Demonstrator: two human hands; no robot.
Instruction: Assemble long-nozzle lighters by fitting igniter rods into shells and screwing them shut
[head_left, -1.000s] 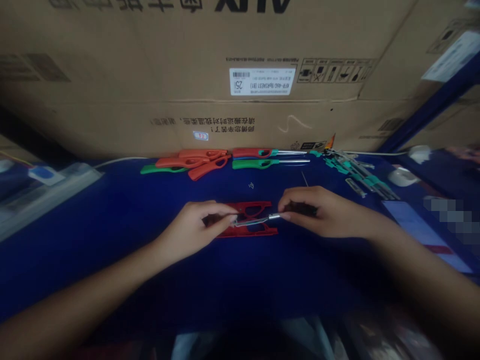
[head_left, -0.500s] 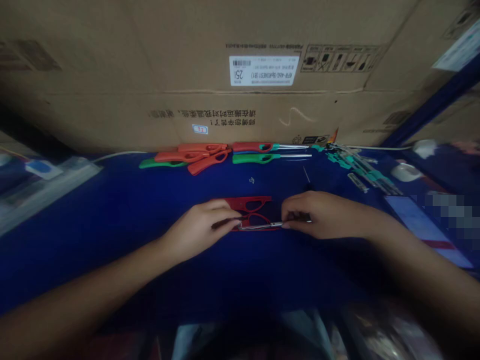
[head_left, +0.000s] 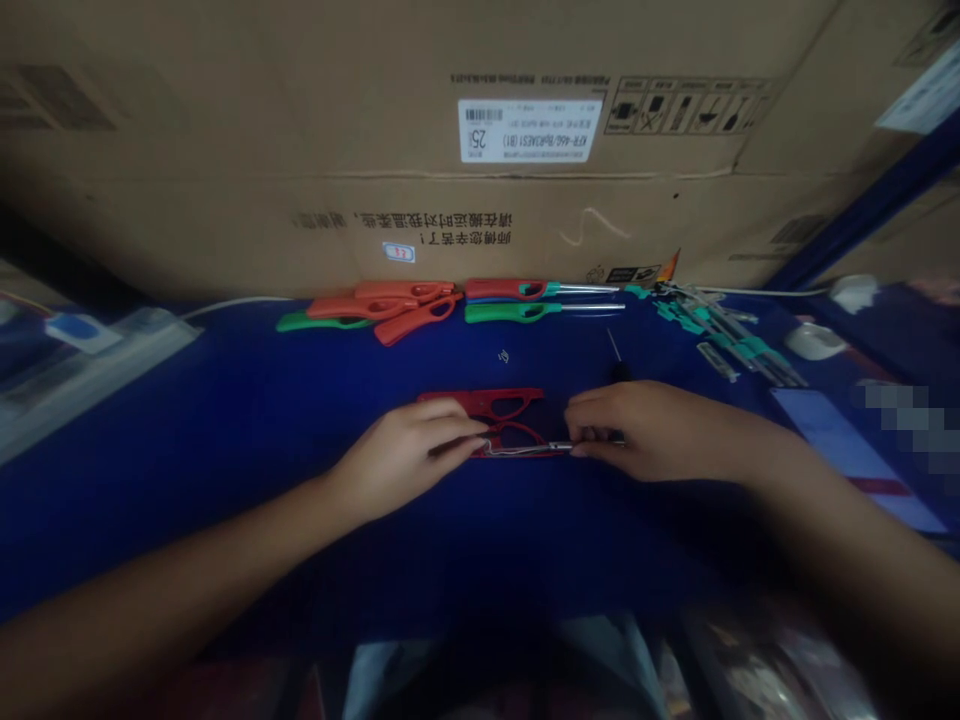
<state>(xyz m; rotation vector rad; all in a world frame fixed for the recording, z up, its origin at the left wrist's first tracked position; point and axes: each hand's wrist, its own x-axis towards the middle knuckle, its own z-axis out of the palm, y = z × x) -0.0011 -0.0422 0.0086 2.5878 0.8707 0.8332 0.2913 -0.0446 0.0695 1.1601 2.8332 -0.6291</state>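
Observation:
Fingers closed in a pinch, my left hand [head_left: 405, 447] is at the left end of the lower red lighter shell half [head_left: 529, 432]; what it pinches is mostly hidden. My right hand [head_left: 637, 428] grips a thin metal lighter tube [head_left: 559, 446] between thumb and fingers, at the shell's right end. Thin pale wires [head_left: 517, 451] run from the tube towards my left fingertips, along the shell. Just behind lies another red shell half [head_left: 481, 402], with an open trigger loop. A dark-handled screwdriver [head_left: 615, 346] lies behind my right hand.
Orange lighter handles [head_left: 411, 318] and lighters with metal tubes [head_left: 517, 312] lie along the cardboard wall [head_left: 300, 130]. Several teal-ended metal tubes [head_left: 739, 335] are piled back right. Tiny metal pieces [head_left: 503, 356] sit mid-table. A flat pale panel [head_left: 855, 450] lies right.
The tube and my right hand have shifted very slightly right. Less of the dark thing at my left fingers shows now. The view has tilted a little.

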